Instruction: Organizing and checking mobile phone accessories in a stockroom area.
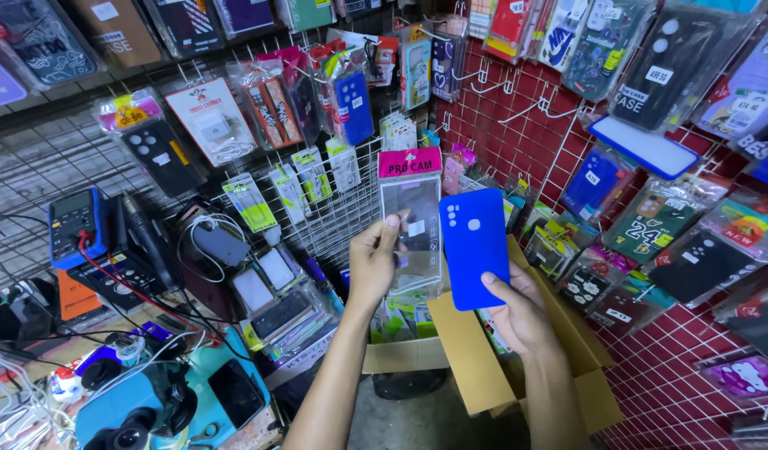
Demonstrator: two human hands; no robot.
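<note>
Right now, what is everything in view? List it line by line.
blue phone case: one, bright blue, bare, held up in the right hand
clear packaged case: one, transparent sleeve with pink header card, held in the left hand
cardboard box: one, brown, open, below the hands
packaged phone cases: many, mixed colours, hung on the red grid wall at right
hanging accessory packs: many, mixed colours, on the white wire rack at centre
multimeter: one, blue with grey face, at left with red lead
microscope: one, teal and black, lower left
left hand: pinching the clear pack's edge
right hand: gripping the blue case's lower edge
</note>
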